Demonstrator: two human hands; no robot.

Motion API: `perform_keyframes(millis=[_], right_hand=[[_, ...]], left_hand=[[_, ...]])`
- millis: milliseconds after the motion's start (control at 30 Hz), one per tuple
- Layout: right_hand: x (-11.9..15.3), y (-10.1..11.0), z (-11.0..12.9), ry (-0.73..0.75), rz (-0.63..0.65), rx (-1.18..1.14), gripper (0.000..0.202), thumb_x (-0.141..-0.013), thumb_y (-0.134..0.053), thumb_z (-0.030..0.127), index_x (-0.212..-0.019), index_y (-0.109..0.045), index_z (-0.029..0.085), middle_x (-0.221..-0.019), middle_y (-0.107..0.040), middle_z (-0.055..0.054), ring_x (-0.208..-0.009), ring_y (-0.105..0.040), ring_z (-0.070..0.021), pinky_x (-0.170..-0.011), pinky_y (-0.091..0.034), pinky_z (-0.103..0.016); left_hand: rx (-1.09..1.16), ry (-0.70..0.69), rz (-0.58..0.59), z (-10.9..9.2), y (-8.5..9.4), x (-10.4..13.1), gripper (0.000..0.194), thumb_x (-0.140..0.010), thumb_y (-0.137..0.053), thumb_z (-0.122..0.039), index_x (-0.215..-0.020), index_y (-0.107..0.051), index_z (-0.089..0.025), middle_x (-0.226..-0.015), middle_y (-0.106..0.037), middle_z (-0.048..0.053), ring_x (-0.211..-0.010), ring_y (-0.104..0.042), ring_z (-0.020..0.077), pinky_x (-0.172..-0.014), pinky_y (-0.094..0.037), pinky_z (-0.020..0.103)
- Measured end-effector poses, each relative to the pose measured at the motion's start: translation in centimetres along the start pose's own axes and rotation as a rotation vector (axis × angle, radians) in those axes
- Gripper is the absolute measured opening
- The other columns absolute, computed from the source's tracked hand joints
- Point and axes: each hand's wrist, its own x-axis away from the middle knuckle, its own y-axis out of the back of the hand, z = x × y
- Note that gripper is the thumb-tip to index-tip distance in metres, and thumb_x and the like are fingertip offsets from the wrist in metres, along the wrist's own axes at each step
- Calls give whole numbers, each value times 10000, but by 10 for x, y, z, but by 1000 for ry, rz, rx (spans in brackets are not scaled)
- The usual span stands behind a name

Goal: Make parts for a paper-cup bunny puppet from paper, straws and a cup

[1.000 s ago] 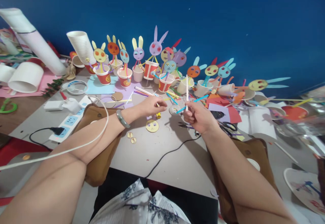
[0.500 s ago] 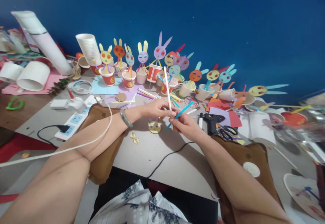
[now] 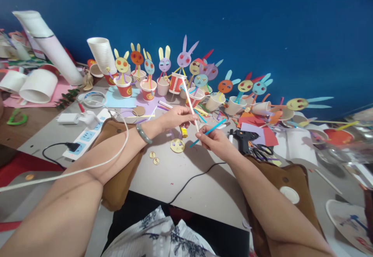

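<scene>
A thin white stick (image 3: 189, 98) slants between my hands over the table. My left hand (image 3: 178, 118) is closed, pinching it around its lower half. My right hand (image 3: 215, 138) is closed on a bright blue strip (image 3: 216, 126), and its fingertips also meet the white stick's lower end. Below my hands lies a round yellow paper face (image 3: 177, 145) with purple ears partly hidden by my left hand. Just above the face is a small yellow object (image 3: 184, 132) that I cannot make out. Two small round tags (image 3: 154, 158) lie to the left.
Paper cups (image 3: 124, 88) with paper rabbits line the blue wall. A black glue gun (image 3: 245, 139) and scissors (image 3: 262, 151) lie right of my hands. A power strip (image 3: 87, 136) sits left, its white cable (image 3: 96, 163) crossing above my left forearm. A black cord (image 3: 194, 177) crosses the table.
The white stick has tilted, its top going left. My hands have moved slightly apart, the left one up and left. The small yellow object below my left hand has come into view.
</scene>
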Motion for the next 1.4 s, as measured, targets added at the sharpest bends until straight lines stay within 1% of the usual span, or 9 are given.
perform_keyframes(millis=[200,333,500,633,833,1033,1233,1333,1400], right_hand=[[1,2,2,12,8,-88,451,-753,-774,599,-792,-548,211,-500,-560,51,-449,-435,-87,-475,-311,-252],[-4,5,-3,53,-86,-160,427,-764,-772,587,-819,-591,204,-613,-659,6,-489,-509,-104,-498,-362,-263],[-8,9,-10,50,-184,-154,503,-762,-745,679,-734,-601,198,-486,-519,47,-426,-393,-78,-448,-276,-252],[-9,8,-12,56,-150,-155,535,-722,-769,703,-695,-564,210,-450,-383,87,-423,-318,-68,-448,-218,-245],[-10,6,-17,62,-116,-57,543,-724,-747,719,-703,-638,187,-548,-463,46,-491,-357,-77,-466,-242,-249],[-7,2,-15,27,10,94,578,-740,-696,752,-671,-653,179,-578,-516,13,-539,-432,-108,-494,-316,-263],[-1,-5,-5,18,87,119,552,-773,-675,725,-686,-652,180,-509,-393,58,-499,-320,-89,-495,-248,-266],[-1,-3,-5,41,82,137,551,-783,-665,722,-675,-631,183,-521,-387,58,-510,-313,-92,-508,-246,-274],[-5,3,-8,90,9,184,546,-809,-643,710,-643,-596,192,-543,-425,40,-535,-354,-106,-531,-278,-283]], left_hand=[[112,82,-65,-1,-1,-1,93,-957,-584,-168,-903,-641,-118,-639,-594,-28,-535,-547,49,-542,-407,194],[169,102,-71,-2,0,-2,130,-950,-540,-76,-1026,-638,-116,-673,-611,-28,-546,-566,48,-551,-406,197],[151,79,-6,0,-1,-1,70,-948,-572,-125,-1002,-616,-124,-706,-654,-13,-548,-563,47,-560,-424,205],[164,44,36,1,-2,-1,73,-913,-637,-172,-968,-608,-133,-729,-662,-18,-553,-568,50,-551,-442,215],[129,15,67,3,-4,-1,173,-865,-729,-246,-923,-616,-127,-696,-643,-26,-546,-594,55,-532,-460,203],[98,16,193,5,-5,1,309,-793,-808,-359,-852,-603,-135,-669,-670,3,-588,-652,100,-546,-507,212],[28,30,296,6,-3,3,259,-776,-815,-332,-846,-674,-126,-728,-677,5,-613,-662,99,-580,-538,217],[-26,25,271,5,-3,4,271,-802,-802,-359,-825,-664,-127,-719,-669,5,-601,-656,98,-565,-531,214],[-40,46,214,4,-3,4,266,-848,-763,-368,-846,-647,-128,-720,-666,8,-595,-652,98,-551,-528,214]])
